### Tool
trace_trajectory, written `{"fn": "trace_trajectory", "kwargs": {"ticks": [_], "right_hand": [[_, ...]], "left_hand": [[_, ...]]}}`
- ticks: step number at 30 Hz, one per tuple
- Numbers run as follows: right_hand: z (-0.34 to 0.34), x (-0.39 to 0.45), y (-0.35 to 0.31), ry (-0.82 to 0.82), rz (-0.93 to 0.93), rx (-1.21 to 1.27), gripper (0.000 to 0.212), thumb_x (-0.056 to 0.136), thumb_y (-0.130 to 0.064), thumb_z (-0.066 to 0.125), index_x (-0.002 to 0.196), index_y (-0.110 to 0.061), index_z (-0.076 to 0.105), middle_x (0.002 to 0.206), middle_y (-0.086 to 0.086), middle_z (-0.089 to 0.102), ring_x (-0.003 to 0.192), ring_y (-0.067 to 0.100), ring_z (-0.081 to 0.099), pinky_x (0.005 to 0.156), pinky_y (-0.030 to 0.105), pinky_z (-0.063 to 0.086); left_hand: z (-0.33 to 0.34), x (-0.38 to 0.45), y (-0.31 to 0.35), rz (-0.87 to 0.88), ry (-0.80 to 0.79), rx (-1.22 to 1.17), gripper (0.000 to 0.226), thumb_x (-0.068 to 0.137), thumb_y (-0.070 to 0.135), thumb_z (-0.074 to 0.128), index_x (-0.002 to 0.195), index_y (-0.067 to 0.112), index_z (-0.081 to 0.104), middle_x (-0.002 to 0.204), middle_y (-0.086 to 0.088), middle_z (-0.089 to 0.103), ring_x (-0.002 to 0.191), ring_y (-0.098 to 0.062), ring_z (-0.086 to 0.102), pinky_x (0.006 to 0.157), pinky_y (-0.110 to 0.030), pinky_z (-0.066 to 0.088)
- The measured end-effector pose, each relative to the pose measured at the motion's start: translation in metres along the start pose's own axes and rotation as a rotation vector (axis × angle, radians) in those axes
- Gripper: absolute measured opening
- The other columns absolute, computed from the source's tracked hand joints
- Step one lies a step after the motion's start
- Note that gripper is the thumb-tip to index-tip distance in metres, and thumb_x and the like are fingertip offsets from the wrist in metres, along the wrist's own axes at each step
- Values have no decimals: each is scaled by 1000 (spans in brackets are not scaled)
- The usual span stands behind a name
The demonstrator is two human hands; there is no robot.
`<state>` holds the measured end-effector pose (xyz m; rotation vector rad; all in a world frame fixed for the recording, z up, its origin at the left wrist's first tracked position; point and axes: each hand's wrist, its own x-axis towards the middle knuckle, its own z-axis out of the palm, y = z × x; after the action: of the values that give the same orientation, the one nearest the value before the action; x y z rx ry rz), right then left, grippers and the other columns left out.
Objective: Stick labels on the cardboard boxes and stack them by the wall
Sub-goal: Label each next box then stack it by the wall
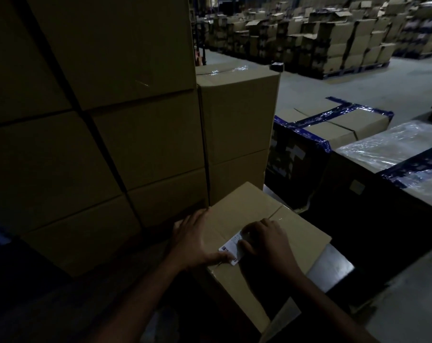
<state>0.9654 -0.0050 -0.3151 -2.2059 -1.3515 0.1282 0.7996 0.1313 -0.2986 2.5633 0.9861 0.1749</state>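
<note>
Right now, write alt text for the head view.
Two bare hands press a white barcode label onto a brown cardboard box: the left hand holds its near corner, the right hand smooths it. A tall stack of plain cardboard boxes stands behind.

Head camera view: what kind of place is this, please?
Most likely a warehouse: rows of stacked boxes on pallets across a concrete floor, and both hands pressing a label onto a box.

A white label lies on top of a closed cardboard box. The left hand rests on the box's left edge, its thumb on the label's near corner. The right hand presses the label with its fingers. A tall stack of boxes stands behind, touching the box.
</note>
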Motion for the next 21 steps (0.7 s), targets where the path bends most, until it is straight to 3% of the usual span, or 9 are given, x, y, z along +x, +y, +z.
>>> {"fn": "trace_trajectory", "kwargs": {"ticks": [3,7,12,16,21], "right_hand": [[-3,1,-3,-6,-7,-13,9,80,-47,61,85,-40,58,83,-23,40,83,2,41,78,27,34],[-1,-5,-5,32,32,-8,19,81,-51,58,98,-44,57,93,-24,43,91,-1,39,81,24,33],[-6,-1,-6,7,19,25,12,79,-48,60,87,-39,62,85,-24,47,84,-2,43,82,30,43],[-8,-3,-6,14,4,20,15,81,-47,61,95,-41,62,87,-27,41,87,-2,38,80,25,37],[-9,-3,-4,5,44,90,8,80,-45,66,80,-40,60,84,-24,45,85,-1,44,73,22,36]], "left_hand": [[1,0,-1,-1,5,5,136,45,98,53,155,31,10,162,10,16,146,-10,19,118,-37,12],[-1,-1,0,11,-4,6,137,43,99,47,156,29,12,162,9,15,146,-11,18,118,-37,11],[3,0,-5,20,25,3,133,48,99,52,155,31,11,161,11,16,146,-8,17,117,-36,11],[5,1,-5,14,39,24,141,39,105,41,155,30,13,161,11,17,146,-9,18,118,-39,14],[4,1,-3,-2,25,9,140,41,102,48,155,30,12,161,10,17,146,-10,19,119,-42,14]]}}
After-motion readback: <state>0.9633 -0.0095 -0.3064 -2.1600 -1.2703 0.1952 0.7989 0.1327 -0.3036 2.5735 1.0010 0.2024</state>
